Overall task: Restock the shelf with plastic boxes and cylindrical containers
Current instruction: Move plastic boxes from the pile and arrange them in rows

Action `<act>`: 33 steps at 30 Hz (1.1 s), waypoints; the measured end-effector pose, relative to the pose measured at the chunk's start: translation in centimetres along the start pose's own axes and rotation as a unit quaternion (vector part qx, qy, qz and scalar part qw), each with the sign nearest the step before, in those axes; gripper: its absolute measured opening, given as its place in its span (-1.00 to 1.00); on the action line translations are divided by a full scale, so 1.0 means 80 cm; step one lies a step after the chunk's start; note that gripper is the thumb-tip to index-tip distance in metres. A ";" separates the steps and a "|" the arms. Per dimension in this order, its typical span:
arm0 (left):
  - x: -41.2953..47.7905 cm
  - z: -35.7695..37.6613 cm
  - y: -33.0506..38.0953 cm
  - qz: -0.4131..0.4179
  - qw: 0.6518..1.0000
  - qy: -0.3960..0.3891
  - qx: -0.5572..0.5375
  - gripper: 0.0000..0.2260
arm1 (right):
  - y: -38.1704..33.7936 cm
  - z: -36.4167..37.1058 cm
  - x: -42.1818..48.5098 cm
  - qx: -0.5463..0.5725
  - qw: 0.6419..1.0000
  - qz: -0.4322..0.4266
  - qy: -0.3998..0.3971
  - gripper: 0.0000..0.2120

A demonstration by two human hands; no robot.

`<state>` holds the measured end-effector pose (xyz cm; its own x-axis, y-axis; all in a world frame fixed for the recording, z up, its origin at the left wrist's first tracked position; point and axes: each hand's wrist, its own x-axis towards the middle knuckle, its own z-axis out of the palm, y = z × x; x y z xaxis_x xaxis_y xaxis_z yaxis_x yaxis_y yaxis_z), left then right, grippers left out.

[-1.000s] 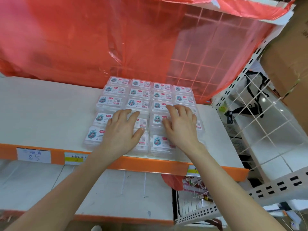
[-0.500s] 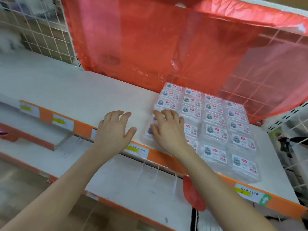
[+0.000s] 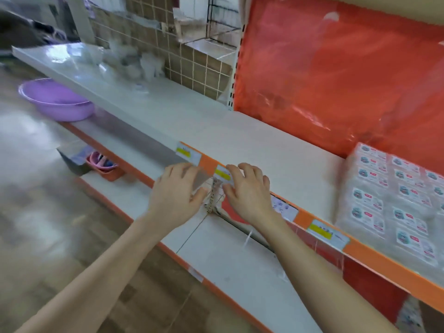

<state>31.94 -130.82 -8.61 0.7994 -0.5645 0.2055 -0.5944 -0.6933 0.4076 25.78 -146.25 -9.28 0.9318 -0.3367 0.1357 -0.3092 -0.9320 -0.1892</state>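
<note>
Leftward, purple basin (image 3: 56, 100); red sheet (image 3: 336, 73) behind stacked plastic boxes (image 3: 394, 203).

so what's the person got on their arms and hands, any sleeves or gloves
Nothing worn that shows: the left hand and right hand are bare, without gloves, rings or a watch, and both forearms are uncovered to the frame's edge, so no sleeve is in view.

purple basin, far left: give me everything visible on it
The purple basin is a round, shallow tub, plastic by its look, in pale lilac with a rolled rim. It sits upright with its mouth open; whether anything is inside cannot be told. It stands at the far left, partly tucked under the white shelf, whose edge hides its right side. What it rests on is blurred. Neither hand is near it.
</note>
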 end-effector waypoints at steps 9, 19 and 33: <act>-0.020 -0.030 -0.118 -0.057 0.998 0.012 0.029 -0.56 | -0.114 0.029 0.040 0.005 0.997 -0.068 -0.025 -0.58; -0.004 -0.043 -0.201 -0.129 0.990 0.036 0.043 -0.56 | -0.194 0.067 0.111 0.024 0.989 -0.138 -0.049 -0.59; 0.131 -0.107 -0.314 -0.137 0.980 0.069 0.123 -0.68 | -0.298 0.098 0.307 0.047 0.980 -0.189 -0.037 -0.58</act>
<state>55.97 -115.46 -9.06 0.9264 -0.2874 0.2433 -0.3446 -0.9075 0.2403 57.52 -131.22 -9.09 0.9887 0.0441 0.1431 0.0764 -0.9706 -0.2282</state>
